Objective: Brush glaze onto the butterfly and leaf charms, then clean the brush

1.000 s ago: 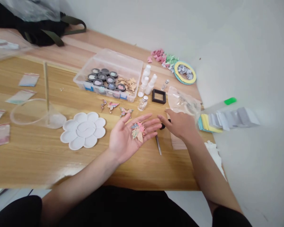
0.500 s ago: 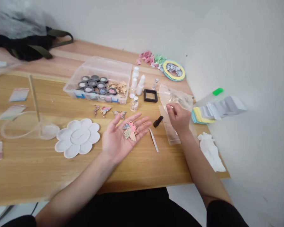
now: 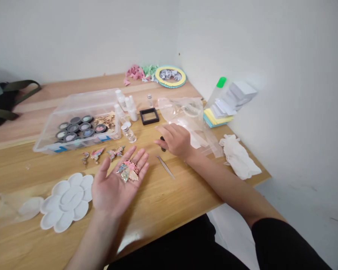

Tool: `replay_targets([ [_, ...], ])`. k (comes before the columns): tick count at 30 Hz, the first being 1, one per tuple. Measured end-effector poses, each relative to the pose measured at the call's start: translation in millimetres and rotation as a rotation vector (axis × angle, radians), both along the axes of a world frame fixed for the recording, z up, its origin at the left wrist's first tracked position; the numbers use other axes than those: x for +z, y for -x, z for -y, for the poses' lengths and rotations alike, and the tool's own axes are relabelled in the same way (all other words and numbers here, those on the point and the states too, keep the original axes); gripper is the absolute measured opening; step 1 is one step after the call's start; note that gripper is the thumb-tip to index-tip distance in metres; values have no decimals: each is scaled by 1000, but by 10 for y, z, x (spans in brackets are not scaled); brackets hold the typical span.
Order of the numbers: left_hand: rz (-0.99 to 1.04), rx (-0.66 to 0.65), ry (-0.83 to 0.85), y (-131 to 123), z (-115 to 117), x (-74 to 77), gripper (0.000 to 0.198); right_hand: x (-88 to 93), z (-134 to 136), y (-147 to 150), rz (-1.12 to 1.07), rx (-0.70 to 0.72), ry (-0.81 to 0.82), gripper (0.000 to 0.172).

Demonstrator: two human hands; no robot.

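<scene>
One white flower-shaped palette point(image 3: 67, 203) lay beside our left hand point(image 3: 112, 192), spread flat, palm up, bearing butterfly charms point(image 3: 129, 171) ungripped; past the tweezers point(image 3: 165, 167) our right hand point(image 3: 177, 140) curled loosely at a black bottle point(image 3: 163, 145), and we could not make out whether it gripped it; beyond sat a black frame point(image 3: 150, 122)

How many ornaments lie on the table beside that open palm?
3, in a row: a small ornament at left, a pink winged one mid-row, a butterfly at right, nearest the left hand, which may hide others.
</scene>
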State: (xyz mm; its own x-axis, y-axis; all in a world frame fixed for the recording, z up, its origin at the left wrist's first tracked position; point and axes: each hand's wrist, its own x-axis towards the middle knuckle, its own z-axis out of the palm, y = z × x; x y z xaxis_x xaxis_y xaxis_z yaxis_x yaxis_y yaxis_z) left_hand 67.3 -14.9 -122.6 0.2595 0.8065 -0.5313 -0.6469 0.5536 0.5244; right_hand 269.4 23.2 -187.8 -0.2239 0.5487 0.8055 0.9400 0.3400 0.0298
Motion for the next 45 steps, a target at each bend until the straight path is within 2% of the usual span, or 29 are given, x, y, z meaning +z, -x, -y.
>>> replay_targets([
  [5,-3,-2,-8,-3,29,12,46,-87,-116,-5,98,37,-54,68],
  [15,48,-35,-33,0,68,10,45,-96,-170,-52,101,56,-64,72],
  [20,52,-32,-18,23,89,34,45,-113,-178,-37,65,64,31,76],
  [24,61,-53,-3,24,88,35,47,-63,-148,-24,9,55,108,74],
  [30,52,-37,0,30,81,38,58,93,-135,-123,-159,-55,147,72],
  [36,51,-36,3,31,81,36,51,192,-98,-314,-337,-162,186,74],
  [40,58,-48,2,10,77,26,45,250,-29,-238,-379,-125,300,70],
  [45,53,-45,10,10,89,33,44,263,-1,-81,-385,8,520,60],
])
